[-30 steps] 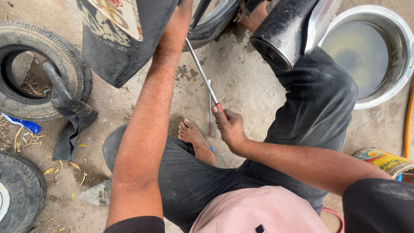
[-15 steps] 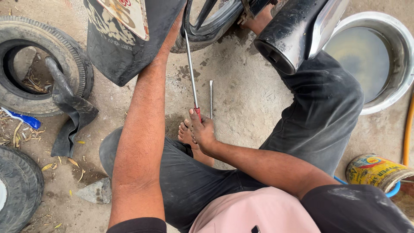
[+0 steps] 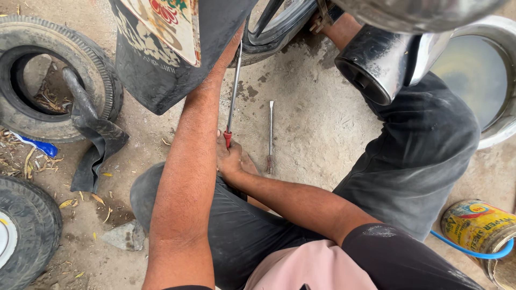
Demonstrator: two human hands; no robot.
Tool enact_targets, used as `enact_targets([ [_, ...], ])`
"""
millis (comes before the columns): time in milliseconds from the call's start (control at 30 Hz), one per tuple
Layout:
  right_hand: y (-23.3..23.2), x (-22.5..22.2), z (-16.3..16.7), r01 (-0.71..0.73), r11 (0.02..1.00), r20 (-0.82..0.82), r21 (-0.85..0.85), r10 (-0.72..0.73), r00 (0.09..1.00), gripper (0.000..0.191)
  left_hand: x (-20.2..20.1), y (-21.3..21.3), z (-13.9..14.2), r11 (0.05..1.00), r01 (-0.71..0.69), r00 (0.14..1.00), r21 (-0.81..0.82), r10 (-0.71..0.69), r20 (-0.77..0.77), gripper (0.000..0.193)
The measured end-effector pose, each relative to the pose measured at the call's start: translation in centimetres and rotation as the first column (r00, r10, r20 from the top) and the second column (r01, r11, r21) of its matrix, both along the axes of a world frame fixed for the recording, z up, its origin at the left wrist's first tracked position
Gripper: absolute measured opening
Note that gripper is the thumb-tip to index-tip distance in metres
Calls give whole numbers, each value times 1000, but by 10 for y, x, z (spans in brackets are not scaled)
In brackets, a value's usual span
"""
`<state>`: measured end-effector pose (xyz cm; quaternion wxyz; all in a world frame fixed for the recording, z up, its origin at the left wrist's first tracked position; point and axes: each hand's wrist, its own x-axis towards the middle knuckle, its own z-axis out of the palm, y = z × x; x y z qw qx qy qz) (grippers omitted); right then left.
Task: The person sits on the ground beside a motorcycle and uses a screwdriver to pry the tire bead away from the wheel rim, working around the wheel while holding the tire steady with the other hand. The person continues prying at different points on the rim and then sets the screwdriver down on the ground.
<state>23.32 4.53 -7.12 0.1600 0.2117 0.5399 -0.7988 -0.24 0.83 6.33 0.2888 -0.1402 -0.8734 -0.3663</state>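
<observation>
Overhead at top, a motorcycle's dark mudguard [image 3: 161, 59] with a painted panel, and beside it the rear wheel [image 3: 279, 27], its tyre resting on the concrete ground [image 3: 312, 123]. At right, a chromed exhaust silencer [image 3: 387, 59] with its open end facing the camera, and past it a wide metal basin [image 3: 484, 80] filled with murky water. At left, a worn spare tyre [image 3: 59, 80] lying flat with a strip of black rubber tube [image 3: 91, 139] draped over its rim; part of another tyre [image 3: 24, 236] at the lower left corner. Lower right, a rusty yellow tin can [image 3: 478, 231] with a blue hose [image 3: 467, 249] curving just in front of it. Between the bent knees, right hand [image 3: 231, 158] clamped on the red handle of a long tyre lever [image 3: 234, 91], whose steel shaft slants up to the wheel rim. Left hand hidden behind the mudguard, forearm reaching up to the wheel; cannot tell whether closed or apart. A second tyre lever [image 3: 270, 134] lying loose on the ground just right of the gripped one, untouched. Small blue scrap [image 3: 37, 146] among dry straw at far left
</observation>
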Motion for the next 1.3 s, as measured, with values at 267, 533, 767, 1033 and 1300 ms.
enact_targets([
  [267,-28,-26,6,-333,943,52,-22,334,941,49,-2,6,4,1000,10,1000,12,-9,-11,30],
  [533,-17,-53,-9,-612,780,29,131,614,789,53,-7,6,-9,1000,7,1000,17,-7,16,29],
  [767,112,-102,-4,-474,447,268,759,449,852,53,-14,18,-12,1000,0,1000,7,0,-1,28],
  [1033,166,-67,29,-601,655,320,458,509,799,36,2,28,23,985,77,981,156,-47,-189,28],
  [1300,175,-22,61,-699,668,257,255,649,715,31,12,28,6,971,-52,997,234,64,-41,39],
])
